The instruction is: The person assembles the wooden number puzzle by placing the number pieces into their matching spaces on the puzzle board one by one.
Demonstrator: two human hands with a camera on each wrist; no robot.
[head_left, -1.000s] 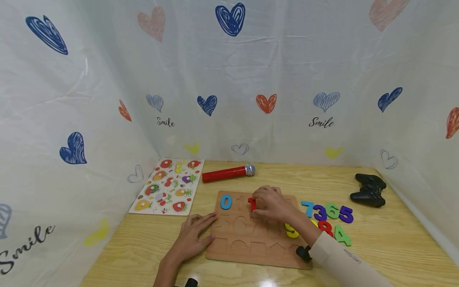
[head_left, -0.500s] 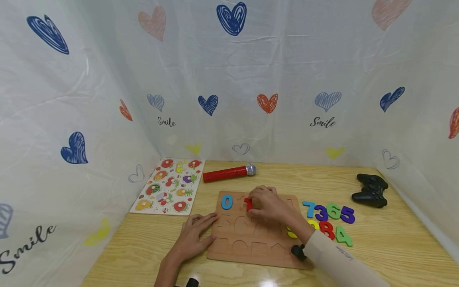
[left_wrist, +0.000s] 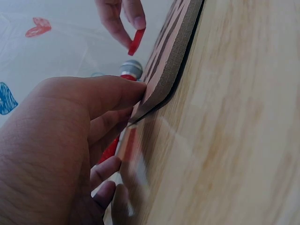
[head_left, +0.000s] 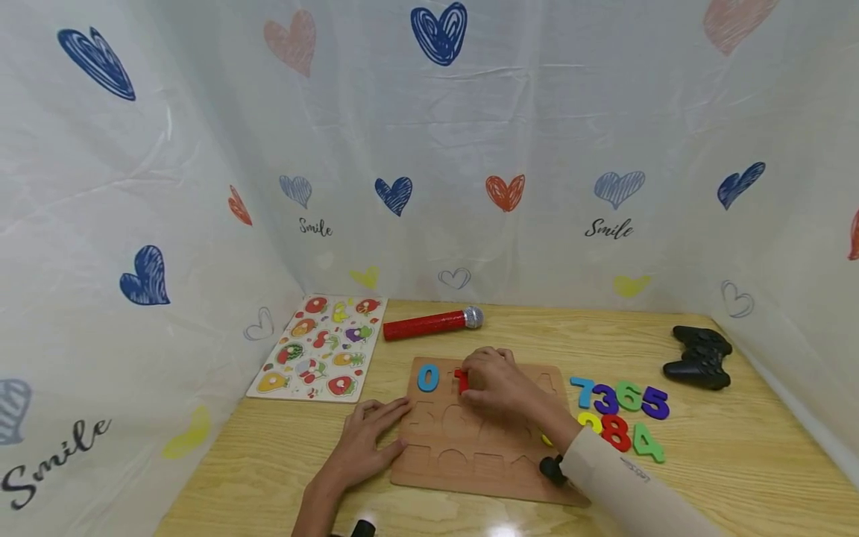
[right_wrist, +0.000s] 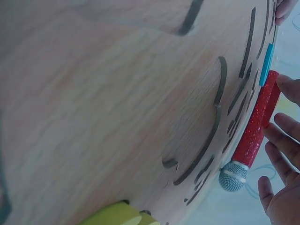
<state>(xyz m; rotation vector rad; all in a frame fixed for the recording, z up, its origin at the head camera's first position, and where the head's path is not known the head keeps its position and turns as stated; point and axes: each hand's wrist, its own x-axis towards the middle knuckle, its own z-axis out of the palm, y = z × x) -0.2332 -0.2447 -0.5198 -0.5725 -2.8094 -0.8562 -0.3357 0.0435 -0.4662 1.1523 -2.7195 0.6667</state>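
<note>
My right hand (head_left: 498, 384) pinches a red number 1 (head_left: 463, 382) between thumb and fingers. It holds the piece over the top row of the wooden number board (head_left: 463, 481), just right of the blue 0 (head_left: 428, 378) in its recess. In the left wrist view, the red piece (left_wrist: 136, 42) appears edge-on, raised above the board. My left hand (head_left: 367, 440) rests on the table, fingers extended, touching the board's left edge. A yellow number (head_left: 546, 439) at the board's right side is mostly hidden by my right forearm.
Right of the board lie several loose numbers, among them a blue 7 (head_left: 581, 391), a red 8 (head_left: 615, 432) and a green 4 (head_left: 648, 444). A red toy microphone (head_left: 426, 325) lies behind, a fruit board (head_left: 315, 350) at left, a black game controller (head_left: 701, 358) at right.
My right hand has moved left with the red 1, from the middle of the top row to beside the blue 0. My left hand stays at the board's edge.
</note>
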